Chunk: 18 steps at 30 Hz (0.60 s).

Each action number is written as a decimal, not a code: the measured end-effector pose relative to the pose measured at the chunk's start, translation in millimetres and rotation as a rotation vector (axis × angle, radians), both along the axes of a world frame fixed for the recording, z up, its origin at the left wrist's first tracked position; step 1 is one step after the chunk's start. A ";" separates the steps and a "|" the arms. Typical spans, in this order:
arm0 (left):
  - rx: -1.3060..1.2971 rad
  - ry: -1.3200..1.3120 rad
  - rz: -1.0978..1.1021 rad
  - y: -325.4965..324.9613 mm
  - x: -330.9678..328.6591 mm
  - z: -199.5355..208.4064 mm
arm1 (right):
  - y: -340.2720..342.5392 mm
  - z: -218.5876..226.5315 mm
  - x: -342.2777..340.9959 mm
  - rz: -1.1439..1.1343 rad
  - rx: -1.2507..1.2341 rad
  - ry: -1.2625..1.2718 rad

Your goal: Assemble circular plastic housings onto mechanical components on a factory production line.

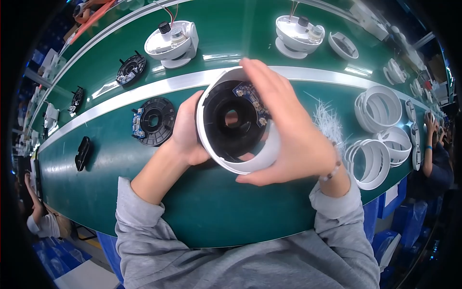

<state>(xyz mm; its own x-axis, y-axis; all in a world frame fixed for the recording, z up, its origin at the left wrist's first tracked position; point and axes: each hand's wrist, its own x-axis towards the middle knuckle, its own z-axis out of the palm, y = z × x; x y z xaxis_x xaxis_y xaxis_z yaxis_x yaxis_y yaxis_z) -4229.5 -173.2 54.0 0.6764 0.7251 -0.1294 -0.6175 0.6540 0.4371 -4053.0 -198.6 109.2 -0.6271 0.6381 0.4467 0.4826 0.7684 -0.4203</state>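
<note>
Both hands hold a white plastic ring housing (pixel 217 154) above the green table. Inside the ring sits a round black plastic disc (pixel 219 108) with a hole in its middle and a small blue circuit board (pixel 250 96) at its upper right. My left hand (pixel 185 127) is closed on the left side, its fingers partly hidden behind the part. My right hand (pixel 293 130) wraps round the right side, thumb low on the rim and fingers along the top. Just left of my left hand, a similar black disc with a circuit board (pixel 156 121) lies on the table.
White rings (pixel 368 166) are stacked at the right, beside a heap of thin white strips (pixel 328 120). A small black part (pixel 83 153) lies at the left. Beyond a metal rail (pixel 308 74) stand two white housings with wires (pixel 299 38). Other people work at both sides.
</note>
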 end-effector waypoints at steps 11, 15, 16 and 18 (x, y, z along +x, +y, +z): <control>0.055 0.042 0.052 -17.8 -9.3 20.4 | 1.5 -2.5 -5.0 0.161 -0.340 0.352; 0.075 0.050 0.144 -13.6 -16.4 3.8 | -8.0 -6.3 -35.7 -0.009 -0.038 -0.011; 0.071 0.041 0.141 -14.2 -17.8 4.7 | -8.3 -7.3 -39.5 -0.046 -0.020 -0.048; 0.047 -0.002 0.091 -14.7 -23.4 4.9 | -9.0 -7.2 -44.2 -0.069 -0.016 -0.049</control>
